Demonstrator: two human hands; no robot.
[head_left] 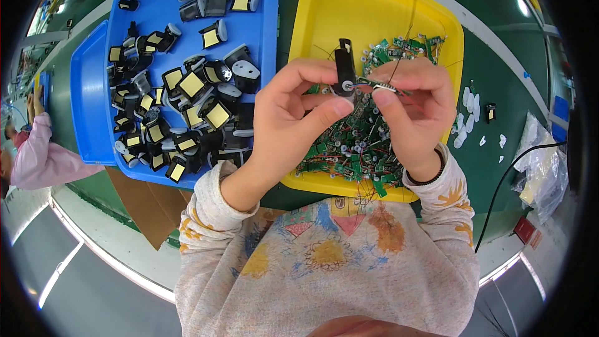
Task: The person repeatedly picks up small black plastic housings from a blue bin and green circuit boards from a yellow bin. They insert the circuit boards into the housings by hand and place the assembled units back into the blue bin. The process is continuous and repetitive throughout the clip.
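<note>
Here both hands (raised together) pinch things: left hand [293, 118] black housing [344, 70], right hand [415, 109] circuit board [378, 85]

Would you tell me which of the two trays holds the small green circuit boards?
The yellow tray on the right, beneath both hands, holds the green circuit boards; the blue tray on the left holds black housings.

blue tray [265, 37] cut off at top, co-worker [37, 150] cropped left

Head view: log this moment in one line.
left hand: holds black housing | right hand: holds small circuit board against it | below: yellow tray
</note>
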